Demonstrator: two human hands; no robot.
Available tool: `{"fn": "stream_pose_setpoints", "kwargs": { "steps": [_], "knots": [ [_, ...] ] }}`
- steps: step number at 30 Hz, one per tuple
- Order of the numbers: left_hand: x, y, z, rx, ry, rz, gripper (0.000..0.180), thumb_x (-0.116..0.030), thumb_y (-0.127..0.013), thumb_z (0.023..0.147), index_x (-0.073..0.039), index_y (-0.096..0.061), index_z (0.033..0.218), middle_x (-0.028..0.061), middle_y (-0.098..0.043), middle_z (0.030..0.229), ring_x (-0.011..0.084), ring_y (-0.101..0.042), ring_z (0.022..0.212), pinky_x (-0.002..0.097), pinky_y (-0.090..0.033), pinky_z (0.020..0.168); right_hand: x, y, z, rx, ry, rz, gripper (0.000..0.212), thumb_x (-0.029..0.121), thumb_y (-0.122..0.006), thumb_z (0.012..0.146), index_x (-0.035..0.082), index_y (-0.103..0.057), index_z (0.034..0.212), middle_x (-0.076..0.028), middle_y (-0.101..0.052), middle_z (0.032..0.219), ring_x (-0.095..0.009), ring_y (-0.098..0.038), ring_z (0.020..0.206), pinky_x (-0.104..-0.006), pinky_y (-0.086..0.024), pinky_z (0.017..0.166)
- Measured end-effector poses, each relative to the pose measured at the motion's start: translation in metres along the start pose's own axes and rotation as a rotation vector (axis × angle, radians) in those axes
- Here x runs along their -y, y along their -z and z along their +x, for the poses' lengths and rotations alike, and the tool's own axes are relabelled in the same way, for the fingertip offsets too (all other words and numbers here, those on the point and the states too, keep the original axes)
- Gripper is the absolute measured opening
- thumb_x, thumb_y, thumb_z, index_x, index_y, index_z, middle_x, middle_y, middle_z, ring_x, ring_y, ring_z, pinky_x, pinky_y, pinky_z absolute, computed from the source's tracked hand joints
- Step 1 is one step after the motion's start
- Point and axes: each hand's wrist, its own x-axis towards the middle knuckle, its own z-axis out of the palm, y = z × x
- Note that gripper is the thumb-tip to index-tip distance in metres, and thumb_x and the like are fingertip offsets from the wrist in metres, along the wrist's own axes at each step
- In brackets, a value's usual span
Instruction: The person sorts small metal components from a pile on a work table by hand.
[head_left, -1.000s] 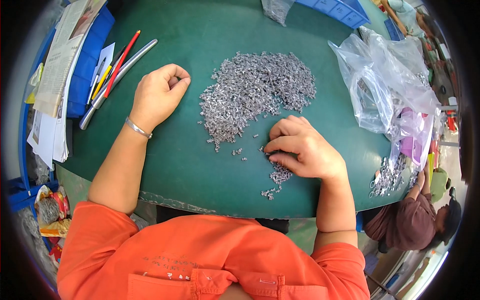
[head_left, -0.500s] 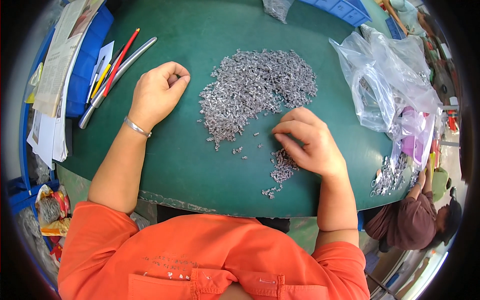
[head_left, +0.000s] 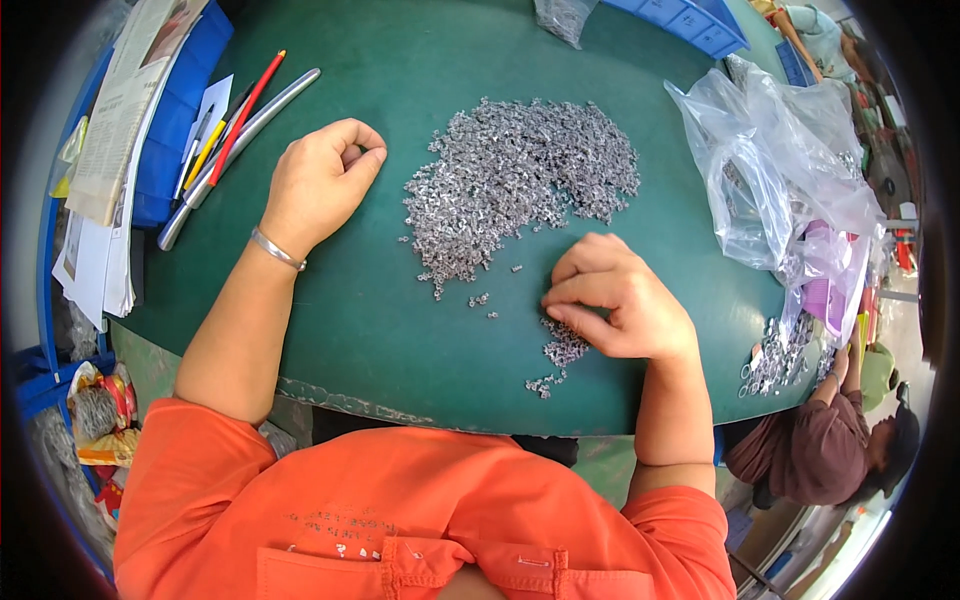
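A broad heap of tiny grey metal parts [head_left: 520, 170] lies in the middle of the green table [head_left: 400, 350]. My right hand [head_left: 625, 300] is over a smaller pile of the same parts [head_left: 566, 345], closer to me, and partly hides it. Its thumb and fingers are bent together in a pinch; whatever they hold is too small or hidden. To the left of the big heap rests my left hand [head_left: 325, 180], apart from the parts. Thumb and forefinger meet there, the other fingers curl under, and the inside of the hand is hidden. A few loose parts [head_left: 479, 300] lie between the heap and the small pile.
Pens [head_left: 240, 120] and a long silvery tool [head_left: 250, 140] lie at the left beside a blue bin [head_left: 180, 140] with papers. Clear plastic bags [head_left: 760, 170] and metal rings [head_left: 775, 365] are at the right. A blue tray [head_left: 690, 25] stands far off; another person [head_left: 810, 450] sits at right.
My right hand has drawn back toward me, from the heap's edge to over the small pile. A single loose part near its fingertips no longer shows. My left hand keeps its pose.
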Motion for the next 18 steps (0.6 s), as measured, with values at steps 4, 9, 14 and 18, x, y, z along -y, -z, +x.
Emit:
{"fn": "stream_pose_setpoints", "kwargs": {
  "steps": [4, 9, 14, 18],
  "knots": [
    [-0.001, -0.001, 0.002, 0.016, 0.003, 0.007, 0.011, -0.012, -0.072, 0.09, -0.003, -0.071, 0.095, 0.0012, -0.065, 0.072, 0.0069, -0.056, 0.064, 0.0247, -0.046, 0.06, 0.001, -0.021, 0.013, -0.216, -0.036, -0.102, 0.012, 0.006, -0.075, 0.08, 0.008, -0.073, 0.093, -0.004, -0.062, 0.087, -0.025, -0.06, 0.084, -0.0369, -0.047, 0.078],
    [0.0, 0.001, 0.001, 0.019, 0.016, -0.006, 0.015, -0.018, -0.07, 0.088, -0.006, -0.072, 0.095, 0.0074, -0.071, 0.076, 0.0194, -0.066, 0.066, 0.0334, -0.051, 0.064, 0.0, -0.02, 0.014, -0.169, -0.019, -0.097, 0.015, -0.003, -0.076, 0.077, 0.003, -0.069, 0.089, -0.008, -0.064, 0.088, -0.028, -0.062, 0.085, -0.0381, -0.049, 0.075],
    [0.0, 0.001, 0.001, 0.027, 0.027, 0.002, 0.015, -0.018, -0.071, 0.088, -0.006, -0.073, 0.095, 0.0077, -0.071, 0.076, 0.02, -0.066, 0.067, 0.0335, -0.051, 0.064, -0.005, -0.012, 0.007, -0.37, -0.123, -0.009, 0.016, -0.006, -0.07, 0.079, 0.003, -0.064, 0.091, -0.012, -0.064, 0.089, -0.032, -0.063, 0.086, -0.0394, -0.052, 0.076],
    [-0.002, 0.0, 0.001, 0.002, -0.012, 0.004, 0.01, -0.011, -0.072, 0.09, -0.002, -0.071, 0.094, 0.0011, -0.064, 0.072, 0.0063, -0.056, 0.064, 0.0244, -0.046, 0.06, 0.004, -0.022, 0.016, -0.262, -0.017, -0.028, 0.017, -0.007, -0.072, 0.079, 0.001, -0.067, 0.093, -0.012, -0.064, 0.092, -0.03, -0.062, 0.09, -0.0391, -0.051, 0.082]
  ]
}}
